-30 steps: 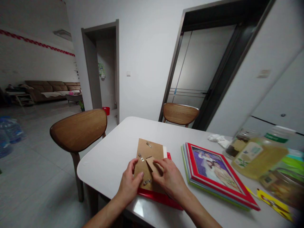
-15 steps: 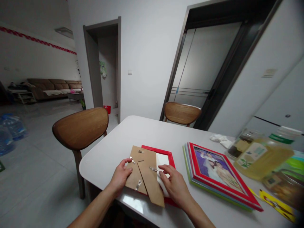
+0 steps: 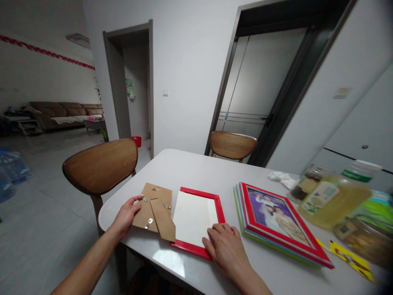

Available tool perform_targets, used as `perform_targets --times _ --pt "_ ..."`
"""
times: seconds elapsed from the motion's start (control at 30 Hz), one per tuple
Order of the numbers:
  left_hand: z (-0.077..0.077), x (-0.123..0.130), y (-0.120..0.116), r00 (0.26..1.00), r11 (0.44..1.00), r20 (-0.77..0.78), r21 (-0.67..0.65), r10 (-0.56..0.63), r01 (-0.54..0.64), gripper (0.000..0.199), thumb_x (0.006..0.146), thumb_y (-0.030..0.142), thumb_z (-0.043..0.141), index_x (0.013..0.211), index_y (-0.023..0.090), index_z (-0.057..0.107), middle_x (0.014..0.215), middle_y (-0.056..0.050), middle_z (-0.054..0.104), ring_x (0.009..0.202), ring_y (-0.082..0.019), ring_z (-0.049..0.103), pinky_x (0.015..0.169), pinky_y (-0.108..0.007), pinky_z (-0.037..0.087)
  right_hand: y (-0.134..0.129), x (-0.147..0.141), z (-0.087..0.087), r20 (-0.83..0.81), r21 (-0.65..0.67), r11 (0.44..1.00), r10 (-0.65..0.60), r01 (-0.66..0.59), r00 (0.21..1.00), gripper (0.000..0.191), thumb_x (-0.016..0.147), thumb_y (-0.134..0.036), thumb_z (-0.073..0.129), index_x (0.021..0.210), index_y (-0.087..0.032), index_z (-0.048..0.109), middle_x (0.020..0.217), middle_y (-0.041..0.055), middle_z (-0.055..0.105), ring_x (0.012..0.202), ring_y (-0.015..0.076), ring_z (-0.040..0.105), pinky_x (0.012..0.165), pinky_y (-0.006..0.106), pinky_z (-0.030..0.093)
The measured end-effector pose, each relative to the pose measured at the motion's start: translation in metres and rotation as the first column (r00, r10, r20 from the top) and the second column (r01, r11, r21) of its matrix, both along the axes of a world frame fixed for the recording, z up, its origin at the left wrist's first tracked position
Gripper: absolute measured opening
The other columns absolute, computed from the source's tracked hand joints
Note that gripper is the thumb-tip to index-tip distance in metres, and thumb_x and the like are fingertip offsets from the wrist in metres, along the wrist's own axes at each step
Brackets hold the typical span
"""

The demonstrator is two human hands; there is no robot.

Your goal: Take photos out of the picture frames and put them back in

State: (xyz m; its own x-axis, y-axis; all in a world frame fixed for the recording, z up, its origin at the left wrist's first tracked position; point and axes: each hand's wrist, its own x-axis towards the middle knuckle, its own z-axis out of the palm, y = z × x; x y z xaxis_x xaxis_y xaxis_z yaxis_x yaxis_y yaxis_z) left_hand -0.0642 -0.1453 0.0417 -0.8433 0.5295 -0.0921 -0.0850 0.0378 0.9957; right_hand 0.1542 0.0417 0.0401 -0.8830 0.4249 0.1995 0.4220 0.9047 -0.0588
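Observation:
My left hand [image 3: 127,215] grips the left edge of a brown backing board [image 3: 147,207], which has metal clips and a stand flap. The board's right corner lies over the left edge of a red frame [image 3: 187,247]. Inside that frame, lying face down on the table, a white sheet [image 3: 193,217] shows. My right hand [image 3: 225,246] rests on the frame's lower right part, fingers curled loosely over its edge; whether they pinch anything is hidden.
Right of my right hand is a stack of frames [image 3: 276,217], a red one with a photo on top. Beyond it stand a bottle of yellow liquid [image 3: 334,196], jars [image 3: 310,182], a crumpled tissue [image 3: 281,178] and a yellow packet [image 3: 351,259]. Wooden chairs [image 3: 102,164] flank the white table [image 3: 175,164].
My left hand has moved left with the backing board, uncovering the white sheet in the red frame. My right hand has come down onto the frame's right side.

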Motion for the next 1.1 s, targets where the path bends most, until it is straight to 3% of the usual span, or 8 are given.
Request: perform_targets --times 0.2,0.33,0.43,0.5,0.57,0.67,0.87,1.1 --pt "-0.001 -0.027 -0.024 0.975 0.973 -0.222 -0.217 0.033 -0.083 0.029 0.06 0.02 0.055 0.089 0.016 0.052 0.065 -0.001 0.06 0.06 -0.02 0.058 0.056 -0.03 0.044 -0.01 -0.003 0.004 -0.077 -0.078 0.978 0.188 -0.194 0.979 0.026 0.077 -0.038 0.041 0.097 -0.028 0.056 0.103 0.0047 0.054 0.093 0.0207 0.044 0.08 0.034 0.028" --pt "0.007 -0.01 -0.014 0.896 0.954 -0.44 -0.242 0.056 -0.179 0.032 0.06 0.02 0.057 0.091 0.017 0.053 0.104 -0.008 0.054 0.104 -0.027 0.046 0.089 -0.039 0.033 -0.011 -0.006 0.006 -0.042 -0.074 0.986 0.144 -0.147 0.989 0.027 0.077 -0.042 0.04 0.08 -0.024 0.061 0.084 0.0052 0.057 0.083 0.0198 0.047 0.076 0.034 0.029" --pt "0.01 0.035 0.008 0.832 0.962 -0.549 -0.263 -0.086 -0.074 0.034 0.062 0.02 0.058 0.096 0.019 0.055 0.115 -0.005 0.051 0.112 -0.022 0.04 0.097 -0.034 0.026 -0.006 -0.004 0.005 -0.049 -0.023 0.997 0.069 -0.07 0.996 0.026 0.076 -0.039 0.043 0.072 -0.021 0.061 0.08 0.0064 0.057 0.083 0.021 0.047 0.076 0.036 0.028" --pt "0.01 0.07 0.025 0.662 0.908 -0.649 -0.4 -0.375 0.122 0.039 0.068 0.022 0.054 0.107 0.02 0.05 0.124 -0.007 0.045 0.115 -0.021 0.037 0.098 -0.037 0.025 -0.002 -0.001 0.003 -0.061 -0.013 0.998 0.054 -0.055 0.997 0.023 0.076 -0.035 0.044 0.071 -0.021 0.061 0.08 0.0062 0.058 0.083 0.0209 0.047 0.076 0.036 0.029" --pt "0.008 0.098 0.042 0.547 0.821 -0.636 -0.536 -0.545 0.196 0.044 0.07 0.027 0.054 0.112 0.019 0.047 0.127 -0.01 0.041 0.117 -0.023 0.034 0.099 -0.04 0.023 0.001 0.004 0.001 -0.07 -0.036 0.996 0.073 -0.076 0.995 0.021 0.076 -0.032 0.044 0.07 -0.021 0.061 0.08 0.0052 0.058 0.083 0.0201 0.048 0.075 0.035 0.03" --pt "0.005 0.115 0.06 0.493 0.746 -0.598 -0.643 -0.631 0.174 0.049 0.072 0.032 0.053 0.117 0.015 0.044 0.13 -0.014 0.035 0.121 -0.025 0.028 0.1 -0.041 0.019 0.007 0.011 -0.006 -0.114 -0.074 0.994 0.072 -0.081 0.991 0.021 0.076 -0.03 0.043 0.074 -0.021 0.061 0.087 0.0061 0.058 0.085 0.0204 0.049 0.077 0.035 0.032" --pt "0.001 0.096 0.067 0.555 0.724 -0.596 -0.69 -0.581 0.017 0.058 0.072 0.035 0.05 0.123 0.011 0.035 0.135 -0.015 0.024 0.125 -0.026 0.018 0.101 -0.041 0.017 0.028 0.013 -0.021 -0.204 -0.142 0.981 -0.163 0.135 0.965 0.039 0.073 -0.027 0.043 0.106 -0.008 0.052 0.105 0.0161 0.053 0.096 0.0239 0.048 0.084 0.034 0.035" --pt "0.003 0.109 0.072 0.38 0.675 -0.597 -0.73 -0.706 0.108 0.054 0.074 0.048 0.045 0.115 0.014 0.045 0.131 -0.013 0.035 0.123 -0.027 0.021 0.1 -0.044 0.014 0.042 0.004 -0.017 -0.175 -0.404 0.884 -0.325 0.233 0.929 0.051 0.066 -0.017 0.042 0.116 -0.006 0.043 0.098 0.0137 0.058 0.085 0.0208 0.055 0.077 0.03 0.039"
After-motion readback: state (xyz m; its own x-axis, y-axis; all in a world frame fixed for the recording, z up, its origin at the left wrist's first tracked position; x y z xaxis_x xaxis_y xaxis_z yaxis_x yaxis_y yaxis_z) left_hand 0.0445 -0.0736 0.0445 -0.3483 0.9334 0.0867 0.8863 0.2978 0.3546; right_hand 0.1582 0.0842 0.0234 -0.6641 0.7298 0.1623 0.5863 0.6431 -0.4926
